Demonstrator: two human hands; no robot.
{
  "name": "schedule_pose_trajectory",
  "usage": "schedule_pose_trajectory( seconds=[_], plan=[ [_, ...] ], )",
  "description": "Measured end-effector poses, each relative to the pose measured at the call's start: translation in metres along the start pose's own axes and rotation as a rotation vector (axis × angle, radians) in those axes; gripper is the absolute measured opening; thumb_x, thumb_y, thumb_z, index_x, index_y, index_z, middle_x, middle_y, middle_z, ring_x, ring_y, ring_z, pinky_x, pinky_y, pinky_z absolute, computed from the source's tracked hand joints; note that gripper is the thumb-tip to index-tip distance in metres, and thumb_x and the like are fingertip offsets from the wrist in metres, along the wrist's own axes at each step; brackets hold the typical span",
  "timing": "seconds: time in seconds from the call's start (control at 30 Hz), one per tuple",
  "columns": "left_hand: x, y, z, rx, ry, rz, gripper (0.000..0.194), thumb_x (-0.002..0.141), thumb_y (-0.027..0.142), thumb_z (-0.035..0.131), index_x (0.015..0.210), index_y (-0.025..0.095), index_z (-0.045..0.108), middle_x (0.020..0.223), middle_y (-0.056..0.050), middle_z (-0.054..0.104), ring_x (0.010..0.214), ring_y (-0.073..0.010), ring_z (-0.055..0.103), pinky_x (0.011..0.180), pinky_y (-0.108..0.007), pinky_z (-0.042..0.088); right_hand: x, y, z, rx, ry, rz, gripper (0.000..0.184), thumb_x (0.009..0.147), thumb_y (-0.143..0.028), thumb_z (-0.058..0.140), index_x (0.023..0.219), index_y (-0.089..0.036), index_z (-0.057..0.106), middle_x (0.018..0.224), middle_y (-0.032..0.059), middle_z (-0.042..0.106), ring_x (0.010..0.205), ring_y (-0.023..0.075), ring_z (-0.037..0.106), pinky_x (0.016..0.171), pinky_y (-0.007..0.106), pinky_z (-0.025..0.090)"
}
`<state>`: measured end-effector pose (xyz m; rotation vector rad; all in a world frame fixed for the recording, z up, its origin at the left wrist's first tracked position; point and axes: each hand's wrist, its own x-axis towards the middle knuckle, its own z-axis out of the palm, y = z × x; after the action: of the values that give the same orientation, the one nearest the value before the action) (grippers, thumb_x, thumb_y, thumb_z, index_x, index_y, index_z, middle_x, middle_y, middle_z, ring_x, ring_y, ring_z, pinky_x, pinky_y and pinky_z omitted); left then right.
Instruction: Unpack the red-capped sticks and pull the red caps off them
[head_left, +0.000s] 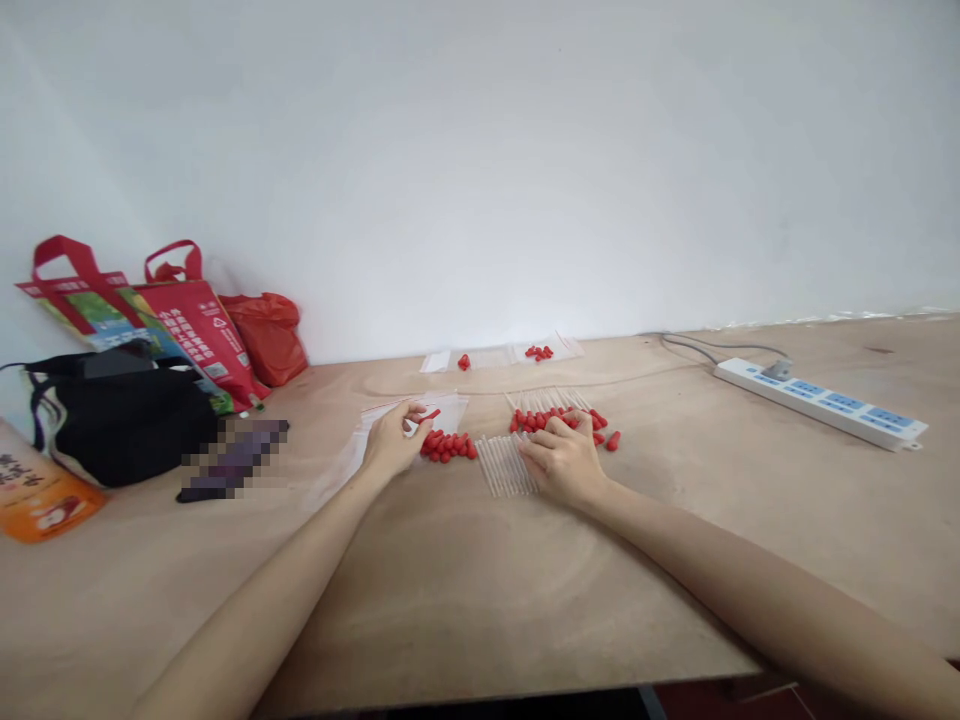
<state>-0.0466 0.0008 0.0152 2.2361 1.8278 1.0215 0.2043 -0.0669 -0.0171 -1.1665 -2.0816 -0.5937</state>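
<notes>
My left hand [394, 440] rests on a clear plastic bag [442, 408] and pinches a small red piece [430, 414] between its fingertips. Just right of it lies a heap of red rubber caps [448, 446]. My right hand [561, 457] lies with fingers curled on a row of thin clear tubes [506, 466], its fingertips among a second scatter of red caps [559, 418]. Whether those fingers hold anything is hidden. More clear tubes [547, 398] lie behind that scatter.
Small clear bags holding a few red caps [538, 352] lie near the wall. A white power strip [821, 402] with its cable sits at the right. At the left stand red shopping bags [191, 320], a black bag [120, 425] and an orange packet [37, 495].
</notes>
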Motion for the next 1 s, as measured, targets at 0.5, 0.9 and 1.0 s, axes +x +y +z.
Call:
schedule_pose_trajectory(
  seconds=[0.5, 0.9, 1.0],
  plan=[
    [0.011, 0.026, 0.006, 0.224, -0.130, 0.144, 0.021, 0.073, 0.040, 0.052, 0.076, 0.023, 0.064, 0.088, -0.002, 0.064, 0.092, -0.0222, 0.054, 0.078, -0.033, 0.038, -0.003, -0.005, -0.006, 0.048, -0.122, -0.012, 0.031, 0.081, -0.044, 0.045, 0.076, -0.022, 0.067, 0.065, 0.0033, 0.061, 0.072, 0.0159, 0.043, 0.080, 0.039, 0.018],
    [0.034, 0.088, 0.072, 0.320, -0.238, 0.307, 0.020, 0.077, 0.024, 0.047, 0.086, 0.024, 0.065, 0.090, -0.006, 0.062, 0.092, -0.0245, 0.052, 0.080, -0.041, 0.034, -0.009, 0.059, -0.017, 0.000, -0.034, 0.489, 0.032, 0.083, -0.038, 0.041, 0.072, -0.021, 0.065, 0.070, 0.0041, 0.065, 0.073, 0.0172, 0.050, 0.079, 0.038, 0.017],
    [0.041, 0.086, 0.082, 0.363, -0.241, 0.419, 0.028, 0.076, 0.017, 0.047, 0.098, 0.026, 0.062, 0.099, -0.007, 0.058, 0.097, -0.0246, 0.049, 0.079, -0.040, 0.033, -0.010, 0.062, -0.014, -0.003, -0.062, 0.514, 0.031, 0.083, -0.038, 0.041, 0.072, -0.022, 0.065, 0.072, 0.0040, 0.065, 0.075, 0.0179, 0.051, 0.077, 0.038, 0.018]
  ],
)
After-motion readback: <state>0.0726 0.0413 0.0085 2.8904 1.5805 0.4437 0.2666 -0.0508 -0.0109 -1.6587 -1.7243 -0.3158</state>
